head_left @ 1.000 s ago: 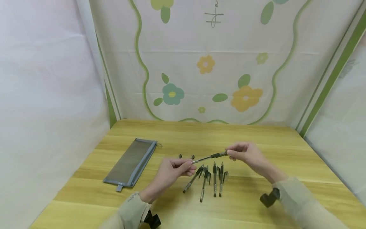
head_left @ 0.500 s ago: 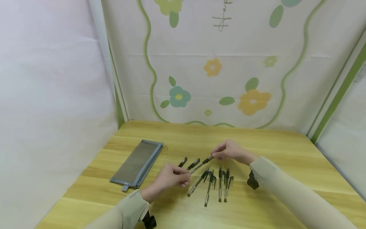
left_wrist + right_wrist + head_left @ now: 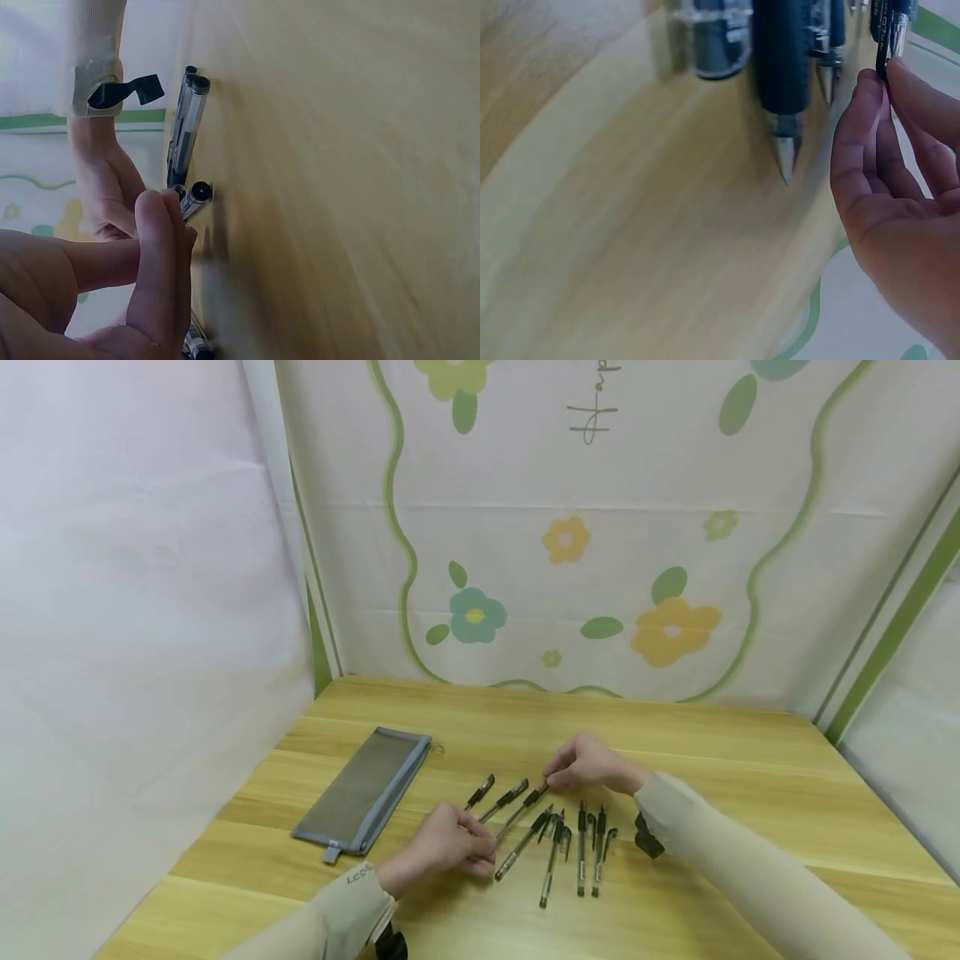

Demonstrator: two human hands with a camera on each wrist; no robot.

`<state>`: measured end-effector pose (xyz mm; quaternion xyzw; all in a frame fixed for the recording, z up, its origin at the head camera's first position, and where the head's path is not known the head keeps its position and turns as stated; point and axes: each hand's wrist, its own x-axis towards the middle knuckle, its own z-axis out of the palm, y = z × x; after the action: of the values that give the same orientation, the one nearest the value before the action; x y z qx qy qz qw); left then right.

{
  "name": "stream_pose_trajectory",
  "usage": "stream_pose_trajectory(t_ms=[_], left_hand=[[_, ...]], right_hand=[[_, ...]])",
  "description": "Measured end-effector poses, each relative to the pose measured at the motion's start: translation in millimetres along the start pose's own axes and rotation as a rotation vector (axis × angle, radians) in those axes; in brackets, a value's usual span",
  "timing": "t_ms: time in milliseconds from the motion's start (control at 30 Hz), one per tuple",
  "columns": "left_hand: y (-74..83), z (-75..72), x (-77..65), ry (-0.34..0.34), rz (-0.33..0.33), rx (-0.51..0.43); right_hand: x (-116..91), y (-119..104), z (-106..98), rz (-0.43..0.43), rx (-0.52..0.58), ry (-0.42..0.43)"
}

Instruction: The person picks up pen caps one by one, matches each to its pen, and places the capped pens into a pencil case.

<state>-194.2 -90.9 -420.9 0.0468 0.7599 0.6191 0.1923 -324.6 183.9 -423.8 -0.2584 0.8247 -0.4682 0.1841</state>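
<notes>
While the right hand (image 3: 587, 764) pinches the black upper end of a clear-barrelled gel pen (image 3: 516, 816) between thumb and fingertips, the left hand (image 3: 450, 842) is at its lower end, thumb pressed to the fingers; these fingers hide the tip of the barrel. The pen slants between the two hands, low over the wood-grain surface (image 3: 247, 877), its lower end toward the person. Just to its left, two more black-topped gel pens lie nearly parallel, a far one (image 3: 481, 790) and a nearer one (image 3: 512, 793), their lower parts running down toward the left hand. To the right of the held pen, four uncapped pens rest with their metal points away from the person: a slanted one (image 3: 524, 843), a second (image 3: 552, 862), a third (image 3: 581, 853) and the rightmost (image 3: 598, 853). Loose black caps lie beside their upper parts, one cap (image 3: 611, 841) right of the last pen. A grey mesh zip pouch (image 3: 367, 789) lies flat at the left, apart from the pens, its pull tab nearest the person. Behind the surface hangs a white cloth (image 3: 510, 468) printed with flowers and a wavy green border.
</notes>
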Motion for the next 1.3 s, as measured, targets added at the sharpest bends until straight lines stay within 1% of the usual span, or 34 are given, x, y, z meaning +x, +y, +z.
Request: stream_pose_trajectory(t_ms=[233,400,500,567,667,767,867,933,1033,1133,1300], left_hand=[[-4.0,0.9,-0.6,-0.009,-0.019,-0.003],[-3.3,2.7,-1.0,-0.002,-0.029,-0.001],[-0.5,1.9,-1.2,0.005,0.006,0.033],[3.1,1.3,-1.3,0.012,0.055,0.079],[9.5,3.3,-1.8,0.034,0.144,0.172],[14.6,10.2,-0.8,0.055,0.222,0.244],[17.6,18.4,1.4,0.068,0.293,0.3],[18.0,22.7,2.6,0.072,0.34,0.335],[17.4,25.5,2.0,0.069,0.375,0.358],[15.7,25.5,0.9,0.063,0.365,0.365],[12.4,25.4,0.8,0.057,0.36,0.366]], right_hand=[[-1.3,6.6,5.1,-0.007,-0.035,-0.012],[-2.5,5.0,8.0,-0.001,-0.059,-0.009],[-5.4,3.9,6.7,0.005,-0.067,0.025],[-11.6,0.5,3.0,0.019,-0.056,0.074],[-29.1,-10.9,-5.3,0.042,0.018,0.173],[-53.0,-24.2,-11.1,0.066,0.149,0.282],[-77.8,-32.3,-10.9,0.073,0.252,0.376],[-92.4,-34.7,-7.0,0.083,0.3,0.416],[-108.5,-32.5,1.3,0.101,0.341,0.437],[-118.9,-27.5,9.2,0.107,0.408,0.43],[-130.9,-19.1,15.1,0.088,0.596,0.413]])
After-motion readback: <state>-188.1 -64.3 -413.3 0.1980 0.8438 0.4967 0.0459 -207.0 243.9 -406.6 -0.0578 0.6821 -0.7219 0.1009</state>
